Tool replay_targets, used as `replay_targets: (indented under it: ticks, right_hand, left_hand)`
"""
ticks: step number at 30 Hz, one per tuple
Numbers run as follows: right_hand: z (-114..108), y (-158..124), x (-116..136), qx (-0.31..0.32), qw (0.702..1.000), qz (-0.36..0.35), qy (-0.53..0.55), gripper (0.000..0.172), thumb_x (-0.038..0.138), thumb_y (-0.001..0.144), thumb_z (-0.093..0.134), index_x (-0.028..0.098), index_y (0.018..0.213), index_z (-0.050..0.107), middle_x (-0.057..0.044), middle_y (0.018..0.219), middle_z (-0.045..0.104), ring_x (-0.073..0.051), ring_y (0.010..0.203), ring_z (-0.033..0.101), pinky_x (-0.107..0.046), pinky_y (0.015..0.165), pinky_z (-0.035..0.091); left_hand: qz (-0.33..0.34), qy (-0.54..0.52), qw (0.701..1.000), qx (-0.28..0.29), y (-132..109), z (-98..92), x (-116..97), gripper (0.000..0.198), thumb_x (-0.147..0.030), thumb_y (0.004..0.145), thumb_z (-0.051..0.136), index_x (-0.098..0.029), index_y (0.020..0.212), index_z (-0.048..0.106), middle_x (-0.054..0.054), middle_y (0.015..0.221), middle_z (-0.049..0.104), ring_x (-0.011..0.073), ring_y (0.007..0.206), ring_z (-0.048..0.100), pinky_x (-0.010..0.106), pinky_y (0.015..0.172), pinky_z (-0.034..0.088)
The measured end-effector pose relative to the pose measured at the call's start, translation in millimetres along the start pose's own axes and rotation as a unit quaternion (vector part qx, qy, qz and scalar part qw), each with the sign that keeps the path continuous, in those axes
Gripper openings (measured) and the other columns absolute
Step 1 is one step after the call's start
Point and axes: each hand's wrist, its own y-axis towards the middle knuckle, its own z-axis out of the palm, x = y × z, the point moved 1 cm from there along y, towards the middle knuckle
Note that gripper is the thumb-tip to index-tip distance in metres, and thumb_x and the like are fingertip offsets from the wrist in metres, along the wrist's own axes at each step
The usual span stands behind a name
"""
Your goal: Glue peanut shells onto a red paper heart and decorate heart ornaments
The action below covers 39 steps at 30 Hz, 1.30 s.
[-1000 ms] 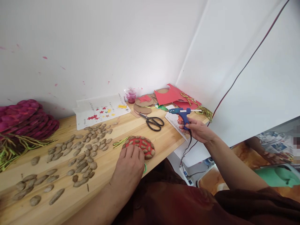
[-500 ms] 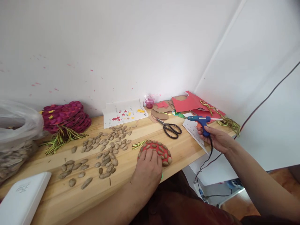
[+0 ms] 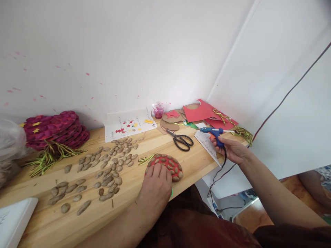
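Observation:
My left hand [image 3: 154, 186] lies flat, fingers together, on the near edge of a round red disc [image 3: 165, 164] studded with brown seeds, on the wooden table [image 3: 129, 186]. My right hand [image 3: 231, 150] is closed round the handle of a blue glue gun [image 3: 212, 132], its nozzle pointing left above the table's right end. The gun's black cord [image 3: 217, 175] hangs down from it. Several loose brown seeds [image 3: 108, 163] are scattered left of the disc.
Black scissors [image 3: 181, 139] lie between the disc and the gun. Red paper and cardboard rounds [image 3: 196, 112], a small pink cup [image 3: 158, 111], a star sheet [image 3: 126, 124] and stacked magenta discs [image 3: 55, 129] sit along the wall. A white box [image 3: 12, 217] is at the near left.
The view shifted a little; my left hand stays on the red disc and my right hand keeps holding the glue gun at about the same spot.

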Motion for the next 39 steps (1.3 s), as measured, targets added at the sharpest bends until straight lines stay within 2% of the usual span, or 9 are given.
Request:
replay_targets:
  ticks: [5,13,16,18,20,24,26,35,39]
  right_hand:
    - [-2,-3,2,-0.003,1.0,-0.008,-0.007,0.015,0.013,0.095,0.058,0.02,0.094,0.071,-0.003,0.085,0.076,-0.01,0.064,0.07,-0.015,0.056,0.062]
    - [-10,-9,8,-0.01,0.998,-0.056,-0.03,0.008,0.035,0.093,0.066,0.027,0.093,0.063,-0.003,0.09,0.078,-0.019,0.074,0.075,-0.027,0.053,0.062]
    - [-16,-9,7,-0.017,0.993,-0.101,-0.052,0.029,0.037,0.079,0.082,0.03,0.099,0.062,-0.001,0.091,0.079,-0.021,0.084,0.076,-0.026,0.058,0.06]
    - [-21,-8,6,-0.02,0.982,-0.155,-0.109,0.043,0.036,0.07,0.089,0.03,0.104,0.064,-0.001,0.091,0.079,-0.022,0.09,0.076,-0.026,0.064,0.058]
    - [-25,-6,5,-0.012,0.947,-0.222,-0.23,0.047,0.036,0.071,0.087,0.029,0.112,0.065,-0.003,0.095,0.08,-0.023,0.095,0.075,-0.031,0.075,0.058]
    - [-30,0,2,-0.043,0.786,-0.318,-0.529,0.039,0.031,0.087,0.065,0.027,0.126,0.064,-0.009,0.112,0.079,-0.03,0.101,0.073,-0.049,0.092,0.055]
    - [-32,4,1,-0.071,0.733,-0.333,-0.589,0.04,0.026,0.087,0.061,0.026,0.127,0.064,-0.01,0.116,0.078,-0.034,0.106,0.071,-0.055,0.095,0.052]
    - [-39,24,1,-0.084,0.674,-0.355,-0.642,0.04,0.023,0.085,0.058,0.024,0.124,0.068,-0.012,0.116,0.077,-0.036,0.108,0.069,-0.051,0.094,0.052]
    - [-41,30,1,-0.075,0.666,-0.369,-0.644,0.036,0.025,0.084,0.057,0.019,0.117,0.071,-0.021,0.112,0.077,-0.04,0.1,0.07,-0.053,0.088,0.051]
  left_hand:
    - [-0.001,-0.004,1.0,0.004,0,-0.7,1,0.01,-0.008,0.082,0.063,-0.011,0.086,0.073,0.011,0.081,0.066,0.0263,0.078,0.059,0.04,0.077,0.048]
    - [-0.003,-0.008,1.0,0.02,0,-1.0,1,0.01,-0.011,0.084,0.064,-0.011,0.089,0.072,0.011,0.083,0.066,0.0274,0.081,0.059,0.042,0.075,0.049]
    - [-0.003,-0.007,1.0,0.026,0,-1.1,1,0.011,-0.011,0.085,0.064,-0.01,0.092,0.073,0.011,0.083,0.066,0.028,0.081,0.06,0.042,0.075,0.049]
    - [0.004,-0.008,1.0,0.026,-1,-1.4,2,0.013,-0.012,0.088,0.062,-0.01,0.093,0.073,0.013,0.086,0.068,0.0281,0.083,0.061,0.042,0.076,0.049]
    - [0.007,-0.01,1.0,0.028,-2,-1.7,3,0.015,-0.012,0.091,0.059,-0.01,0.095,0.073,0.014,0.089,0.069,0.0279,0.086,0.062,0.042,0.077,0.049]
    - [0.005,-0.004,0.999,0.035,-2,-2.8,2,0.016,-0.011,0.091,0.058,-0.01,0.096,0.074,0.014,0.09,0.07,0.028,0.086,0.063,0.041,0.076,0.05]
    - [0.001,-0.002,0.999,0.038,-2,-3.0,1,0.015,-0.01,0.089,0.059,-0.01,0.094,0.074,0.013,0.088,0.07,0.0284,0.085,0.064,0.042,0.076,0.051]
    - [-0.005,-0.009,0.999,0.04,1,-2.3,0,0.015,-0.009,0.087,0.06,-0.01,0.091,0.074,0.012,0.085,0.069,0.0269,0.08,0.062,0.042,0.077,0.051]
    - [-0.01,-0.008,0.999,0.041,4,-7.6,-1,0.017,-0.011,0.091,0.057,-0.012,0.088,0.073,0.011,0.084,0.07,0.0252,0.081,0.062,0.04,0.079,0.051]
